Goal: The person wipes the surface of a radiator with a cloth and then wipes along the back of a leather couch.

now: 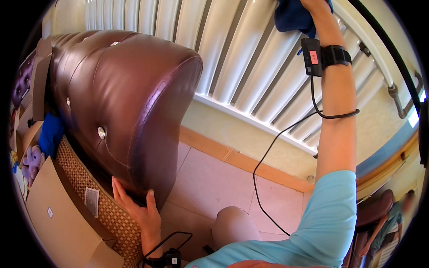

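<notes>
My right hand (315,4) is at the top edge, partly cut off by the frame. It holds a dark blue cloth (291,16) against the white column radiator (231,57). Lower left, my left hand (142,209) rests with thumb and fingers spread on the lower corner of a tufted brown leather-like backrest (114,87). Crystal-like buttons (101,132) stud its padding. Nothing is held in that hand. Both wrists wear black strapped devices with cables, the right wrist device (311,57) being plainly seen.
Left of the backrest are a woven mat (75,164) bearing a playing card (91,202), an open cardboard box (63,207), a purple plush toy (33,164) and blue fabric (51,134). A black cable (255,181) hangs over the tiled floor (214,181). A person (385,224) appears at far right.
</notes>
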Demonstrator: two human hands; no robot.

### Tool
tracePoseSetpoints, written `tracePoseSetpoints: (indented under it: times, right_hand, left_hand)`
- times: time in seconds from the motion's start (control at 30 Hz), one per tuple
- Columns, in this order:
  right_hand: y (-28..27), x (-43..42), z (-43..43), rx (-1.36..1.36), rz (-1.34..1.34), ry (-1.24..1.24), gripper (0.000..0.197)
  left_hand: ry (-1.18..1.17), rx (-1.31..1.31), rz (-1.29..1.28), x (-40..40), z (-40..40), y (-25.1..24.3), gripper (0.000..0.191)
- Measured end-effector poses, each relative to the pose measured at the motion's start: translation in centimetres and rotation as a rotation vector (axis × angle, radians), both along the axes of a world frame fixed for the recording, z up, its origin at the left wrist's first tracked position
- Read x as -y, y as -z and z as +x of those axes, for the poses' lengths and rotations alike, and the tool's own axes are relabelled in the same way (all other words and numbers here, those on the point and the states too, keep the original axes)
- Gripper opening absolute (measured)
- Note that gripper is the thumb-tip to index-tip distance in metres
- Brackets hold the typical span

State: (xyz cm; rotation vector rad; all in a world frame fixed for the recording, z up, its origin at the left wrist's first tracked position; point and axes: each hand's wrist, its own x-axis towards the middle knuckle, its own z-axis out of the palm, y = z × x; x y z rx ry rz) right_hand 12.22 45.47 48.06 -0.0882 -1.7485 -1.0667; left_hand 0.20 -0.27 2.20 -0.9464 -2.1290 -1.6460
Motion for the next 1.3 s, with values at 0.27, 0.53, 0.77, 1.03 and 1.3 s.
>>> tracePoseSetpoints:
  times: [0.27, 0.53, 0.77, 1.03, 1.3]
  right_hand:
    - [0.8, 4.8, -0.2, -0.147, 0.003, 0.241, 0.016]
    - [1.5, 5.6, -0.1, -0.106, -0.140, 0.194, 0.018]
    - [2.0, 5.8, 0.0, -0.170, 0.068, 0.132, 0.018]
    - [1.6, 4.9, 0.1, -0.120, 0.038, 0.160, 0.017]
    - [1.8, 5.7, 0.7, -0.079, 0.014, 0.085, 0.016]
  left_hand:
    - [-0.031, -0.072, -0.013, -0.2, 0.0, 0.1, 0.074]
    - [-0.042, -0.063, -0.023, 0.0, 0.1, -0.1, 0.073]
    - [-0.026, -0.066, -0.019, 0.1, 0.1, 0.0, 0.074]
    - [-0.012, -0.025, -0.007, 0.1, 0.2, -0.3, 0.077]
    - [-0.018, -0.025, 0.000, 0.1, 0.1, -0.2, 0.075]
